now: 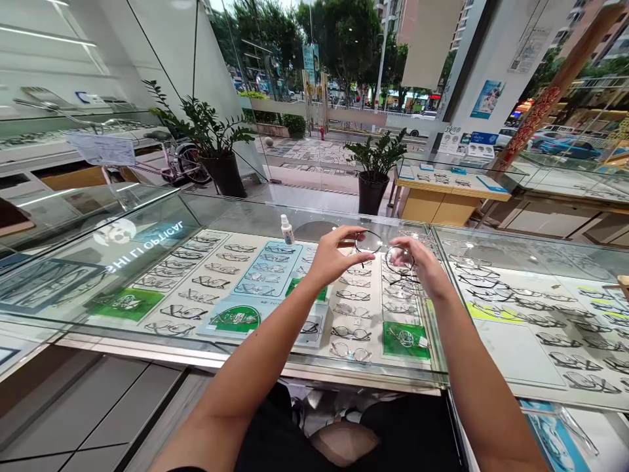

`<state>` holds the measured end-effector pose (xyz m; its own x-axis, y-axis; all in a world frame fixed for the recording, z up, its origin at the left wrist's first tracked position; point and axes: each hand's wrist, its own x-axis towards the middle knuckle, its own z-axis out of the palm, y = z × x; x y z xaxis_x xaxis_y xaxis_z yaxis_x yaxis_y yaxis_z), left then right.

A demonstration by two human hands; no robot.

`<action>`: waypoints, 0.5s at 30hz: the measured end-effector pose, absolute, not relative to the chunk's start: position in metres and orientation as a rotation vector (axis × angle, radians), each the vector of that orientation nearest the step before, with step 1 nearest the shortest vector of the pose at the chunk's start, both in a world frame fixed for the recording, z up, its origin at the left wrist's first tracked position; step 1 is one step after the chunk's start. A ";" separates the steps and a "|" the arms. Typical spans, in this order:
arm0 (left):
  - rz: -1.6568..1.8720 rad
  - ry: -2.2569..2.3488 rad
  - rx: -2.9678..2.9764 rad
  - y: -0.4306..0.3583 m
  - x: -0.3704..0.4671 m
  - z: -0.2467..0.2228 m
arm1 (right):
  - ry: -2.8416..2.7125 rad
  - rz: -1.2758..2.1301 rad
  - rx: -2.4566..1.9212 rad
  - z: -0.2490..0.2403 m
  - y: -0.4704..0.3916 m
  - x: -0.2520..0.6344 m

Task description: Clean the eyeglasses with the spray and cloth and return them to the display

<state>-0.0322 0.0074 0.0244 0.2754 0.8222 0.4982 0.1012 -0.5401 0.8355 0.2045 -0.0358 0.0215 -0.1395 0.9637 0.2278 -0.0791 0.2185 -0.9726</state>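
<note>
A pair of thin dark-rimmed round eyeglasses (368, 242) is held up above the glass display counter. My left hand (333, 257) pinches the left lens rim between thumb and fingers. At the other lens, my right hand (423, 262) grips the rim, its fingers partly behind the lens. A small white spray bottle (287, 231) stands on the glass to the left of my left hand. Under the glass, below both hands, lie rows of eyeglass frames (350, 333).
The glass counter (236, 357) spans the view, with a second case of eyeglasses (560, 340) at right. Beyond stand two potted plants (223, 172) (372, 190), a pink bicycle (170, 164) and a wooden display table (432, 203) before the window.
</note>
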 end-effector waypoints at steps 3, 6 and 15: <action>1.471 0.926 1.837 0.006 -0.033 0.027 | -1.486 0.794 -0.942 0.028 -0.044 0.201; 1.594 0.996 1.898 0.003 -0.033 0.042 | -1.483 0.466 -1.022 0.041 -0.050 0.193; 2.036 0.866 2.106 -0.004 -0.023 0.158 | -1.549 -0.078 -0.905 0.157 -0.047 0.191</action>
<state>-0.0231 -0.0042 0.1582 -0.0471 0.4481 0.8927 0.3327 -0.8357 0.4370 0.1910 -0.0472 0.1569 0.0875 0.4893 0.8677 0.5742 0.6870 -0.4454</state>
